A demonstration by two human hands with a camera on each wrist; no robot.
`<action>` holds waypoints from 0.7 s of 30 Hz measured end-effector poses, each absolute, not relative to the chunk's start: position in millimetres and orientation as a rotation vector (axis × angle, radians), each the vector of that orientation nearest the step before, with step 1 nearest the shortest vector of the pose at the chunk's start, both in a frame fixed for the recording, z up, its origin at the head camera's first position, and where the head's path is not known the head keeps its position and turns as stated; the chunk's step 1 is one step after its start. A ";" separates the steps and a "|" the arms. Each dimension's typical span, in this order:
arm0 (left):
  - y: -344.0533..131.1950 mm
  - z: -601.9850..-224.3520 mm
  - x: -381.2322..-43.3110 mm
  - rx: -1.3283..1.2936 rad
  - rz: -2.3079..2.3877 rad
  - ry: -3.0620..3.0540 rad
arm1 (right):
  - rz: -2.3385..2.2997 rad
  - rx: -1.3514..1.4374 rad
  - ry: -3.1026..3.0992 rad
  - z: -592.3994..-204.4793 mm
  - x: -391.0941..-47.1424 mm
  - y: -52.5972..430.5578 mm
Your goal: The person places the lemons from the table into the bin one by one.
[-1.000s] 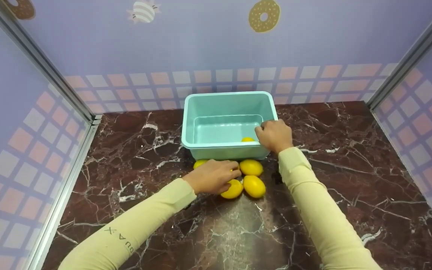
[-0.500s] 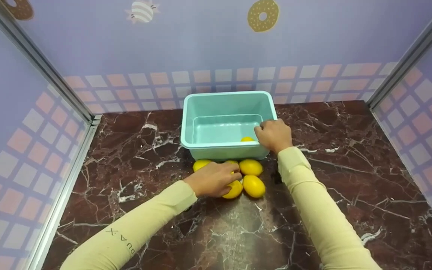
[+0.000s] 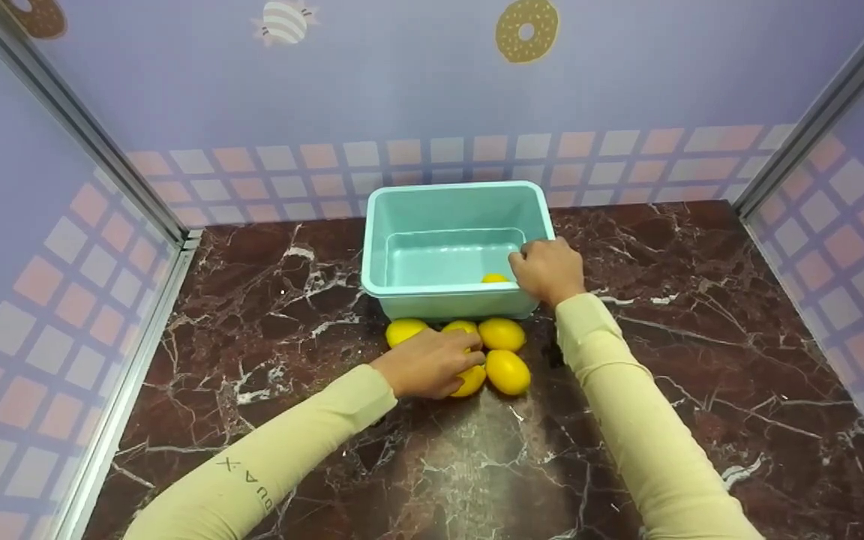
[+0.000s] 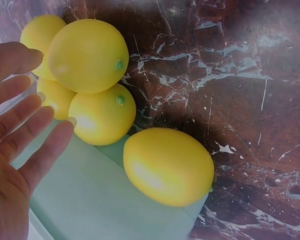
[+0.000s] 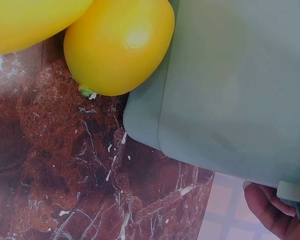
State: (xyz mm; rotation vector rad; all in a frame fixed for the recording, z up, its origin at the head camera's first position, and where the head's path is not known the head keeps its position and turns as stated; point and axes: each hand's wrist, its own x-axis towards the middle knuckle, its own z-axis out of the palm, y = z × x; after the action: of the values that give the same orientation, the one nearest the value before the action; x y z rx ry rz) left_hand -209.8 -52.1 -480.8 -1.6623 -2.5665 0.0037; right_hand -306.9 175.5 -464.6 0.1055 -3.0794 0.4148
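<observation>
Left fingers [image 4: 46,155] eased back — spread over lemons [image 3: 508,373], right fingers [image 5: 265,207] gripping tub [image 3: 454,306]

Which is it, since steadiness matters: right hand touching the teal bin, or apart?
Touching: the head view shows the right hand gripping the teal bin, curled over its right rim.

Left grip [image 3: 430,364] over lemons [image 3: 508,373], right grip [image 3: 550,271] on teal bin [image 3: 454,306], marbled tabletop [image 3: 702,390]

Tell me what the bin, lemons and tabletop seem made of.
Bin: probably satin plastic, given its molded rim and rounded corners.
Lemons: likely plastic imitations, from the smooth, glossy skin; possibly real.
Tabletop: polished stone or a lookalike, white-veined and reflective.
</observation>
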 end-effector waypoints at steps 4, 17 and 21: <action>-51.1 -483.6 -209.2 -1.664 -0.024 -2.560 | 0.422 0.091 -3.083 -463.8 -307.1 175.2; -49.5 -490.3 -207.4 -1.699 -0.025 -2.541 | 0.407 0.100 -3.090 -462.8 -306.3 175.0; -48.6 -491.6 -207.1 -1.694 -0.032 -2.549 | 0.405 0.101 -3.085 -463.1 -306.5 175.1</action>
State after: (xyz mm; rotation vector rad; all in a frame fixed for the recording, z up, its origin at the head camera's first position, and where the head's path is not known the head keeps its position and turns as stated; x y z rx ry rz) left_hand -207.1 -48.6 -491.6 -1.6944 -2.5493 -0.0325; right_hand -306.5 175.1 -463.1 0.1007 -3.0849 0.4049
